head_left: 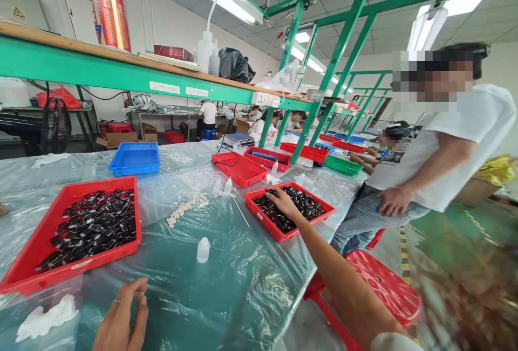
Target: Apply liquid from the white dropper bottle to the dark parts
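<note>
Over red tray [259,212], right hand [283,204] outstretched; left hand [121,318] resting

We see our right hand [283,202] in the right tray [265,216], on the small parts [299,202]. The bigger tray [36,254] lies left; a small bottle [203,249] stands between them. Our left hand [121,318] rests nearer, beside a cloth [46,318].

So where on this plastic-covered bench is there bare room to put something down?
Bare sheet lies between the large red tray of black parts and the smaller red tray under the right hand, around the small white bottle. Farther back, trays crowd together.
</note>
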Demonstrator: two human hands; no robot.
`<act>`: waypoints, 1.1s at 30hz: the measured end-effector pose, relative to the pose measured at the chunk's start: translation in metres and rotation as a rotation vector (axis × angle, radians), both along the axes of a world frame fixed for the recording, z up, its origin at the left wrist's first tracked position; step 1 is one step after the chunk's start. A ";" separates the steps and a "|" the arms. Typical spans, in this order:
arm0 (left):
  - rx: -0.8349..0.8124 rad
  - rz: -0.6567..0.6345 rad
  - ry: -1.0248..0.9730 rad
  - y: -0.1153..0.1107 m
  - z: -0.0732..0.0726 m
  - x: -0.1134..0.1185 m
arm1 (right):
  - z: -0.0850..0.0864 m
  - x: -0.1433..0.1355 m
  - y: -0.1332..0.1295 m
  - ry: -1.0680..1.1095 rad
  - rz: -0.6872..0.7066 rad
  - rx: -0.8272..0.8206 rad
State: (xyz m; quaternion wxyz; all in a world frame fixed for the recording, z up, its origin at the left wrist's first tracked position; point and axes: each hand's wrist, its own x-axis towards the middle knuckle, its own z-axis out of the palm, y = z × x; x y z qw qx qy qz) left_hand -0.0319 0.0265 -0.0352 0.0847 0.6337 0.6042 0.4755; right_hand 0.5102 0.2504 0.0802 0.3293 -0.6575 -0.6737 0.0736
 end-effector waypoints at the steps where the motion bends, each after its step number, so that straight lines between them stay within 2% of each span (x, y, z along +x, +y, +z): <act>1: -0.009 0.001 -0.004 -0.001 0.002 0.001 | 0.000 -0.008 -0.001 -0.004 0.037 -0.022; 4: -0.052 -0.070 0.027 -0.002 0.008 0.000 | -0.014 -0.048 -0.007 -0.042 0.184 -0.122; 8: -0.067 -0.108 0.081 -0.006 0.018 0.000 | -0.054 -0.115 -0.034 -0.090 0.371 -0.268; 10: -0.088 -0.092 0.098 -0.009 0.025 0.002 | -0.070 -0.142 -0.051 -0.112 0.422 -0.318; 12: -0.113 -0.103 0.110 -0.011 0.031 0.005 | -0.080 -0.157 -0.067 -0.127 0.445 -0.340; 15: -0.113 -0.120 0.117 -0.014 0.038 0.007 | -0.082 -0.160 -0.079 -0.144 0.479 -0.351; 21: -0.054 -0.117 0.117 -0.018 0.046 0.016 | -0.067 -0.140 -0.084 -0.109 0.575 -0.322; 24: -0.063 -0.149 0.125 -0.020 0.047 0.019 | -0.064 -0.127 -0.096 -0.075 0.519 -0.271; 29: -0.044 -0.147 0.112 -0.021 0.048 0.022 | -0.073 -0.106 -0.134 -0.067 0.388 -0.219; 31: -0.040 -0.150 0.106 -0.020 0.049 0.022 | -0.074 -0.107 -0.138 -0.079 0.367 -0.221; 33: -0.037 -0.156 0.104 -0.019 0.046 0.021 | -0.070 -0.117 -0.129 -0.091 0.372 -0.222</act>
